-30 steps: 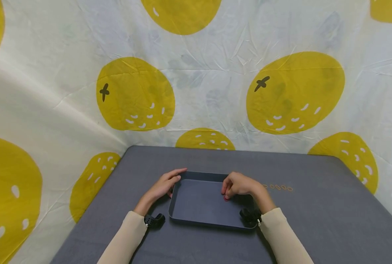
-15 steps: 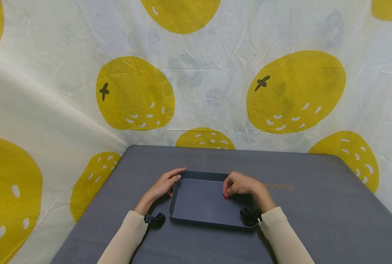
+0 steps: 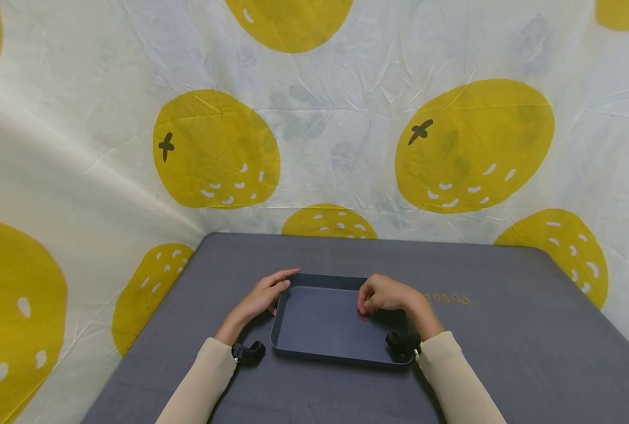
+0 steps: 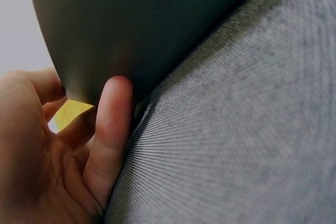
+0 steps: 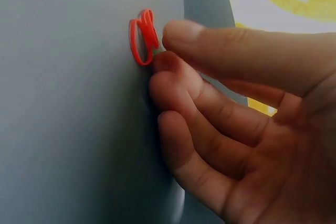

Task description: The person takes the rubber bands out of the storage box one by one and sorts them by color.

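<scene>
1. The right hand (image 3: pixel 386 294), at lower centre-right of the head view, has curled fingers with the thumb close to the index tip; I cannot tell whether they pinch or merely touch the red rubber band (image 5: pixel 150 34).
2. The left hand (image 3: pixel 261 299) grips the far left corner of the tray (image 3: pixel 314 324), thumb at the rim, a finger against the outer wall.
3. The red rubber band sits at the right fingertips, over the tray floor, in loops whose number is unclear. It should be feather-light, soft, springy and hard to break; a thumb-and-index pinch on one strand suits it.
4. The tray looks stiff and smooth; its rim corners offer the surest hold.
5. Right of the tray, thin orange bands (image 3: pixel 445 298) lie in a row on the grey desk (image 3: pixel 214 253), probably equally stretchy and best lifted by an edge.
</scene>
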A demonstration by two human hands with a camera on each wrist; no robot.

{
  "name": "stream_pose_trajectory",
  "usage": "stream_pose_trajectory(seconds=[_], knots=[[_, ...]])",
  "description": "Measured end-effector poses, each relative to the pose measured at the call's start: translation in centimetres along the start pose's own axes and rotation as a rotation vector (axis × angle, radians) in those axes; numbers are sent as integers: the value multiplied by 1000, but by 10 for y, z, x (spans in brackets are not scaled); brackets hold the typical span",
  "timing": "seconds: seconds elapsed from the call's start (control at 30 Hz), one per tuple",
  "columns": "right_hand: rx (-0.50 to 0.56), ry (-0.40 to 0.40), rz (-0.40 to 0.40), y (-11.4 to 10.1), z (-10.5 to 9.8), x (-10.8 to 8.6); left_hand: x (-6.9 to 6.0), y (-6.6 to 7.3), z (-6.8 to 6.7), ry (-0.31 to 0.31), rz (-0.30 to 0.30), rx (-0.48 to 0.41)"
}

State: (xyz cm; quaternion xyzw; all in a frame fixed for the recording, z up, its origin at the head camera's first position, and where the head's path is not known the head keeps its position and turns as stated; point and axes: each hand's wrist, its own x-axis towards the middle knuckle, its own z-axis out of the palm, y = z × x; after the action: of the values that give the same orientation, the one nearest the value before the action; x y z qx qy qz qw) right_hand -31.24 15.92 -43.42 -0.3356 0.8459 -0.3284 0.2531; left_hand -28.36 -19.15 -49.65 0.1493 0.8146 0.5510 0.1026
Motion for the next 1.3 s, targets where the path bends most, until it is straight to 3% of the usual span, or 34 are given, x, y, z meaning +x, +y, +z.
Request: stream_pose_trajectory(seconds=[0.23,0.47,0.9,1.07,1.3], knots=[[46,-24,38,-1,2,0,0,-2,1,8,-18,-9],[-3,-12,54,-1,4,1,0,-3,1,15,-26,-4],[-13,-11,35,1,3,1,0,-1,1,14,-27,-6],[22,-12,59,0,4,0,1,-2,1,9,-21,-11],[-7,5,69,-1,5,1,-1,-1,1,17,-34,-7]])
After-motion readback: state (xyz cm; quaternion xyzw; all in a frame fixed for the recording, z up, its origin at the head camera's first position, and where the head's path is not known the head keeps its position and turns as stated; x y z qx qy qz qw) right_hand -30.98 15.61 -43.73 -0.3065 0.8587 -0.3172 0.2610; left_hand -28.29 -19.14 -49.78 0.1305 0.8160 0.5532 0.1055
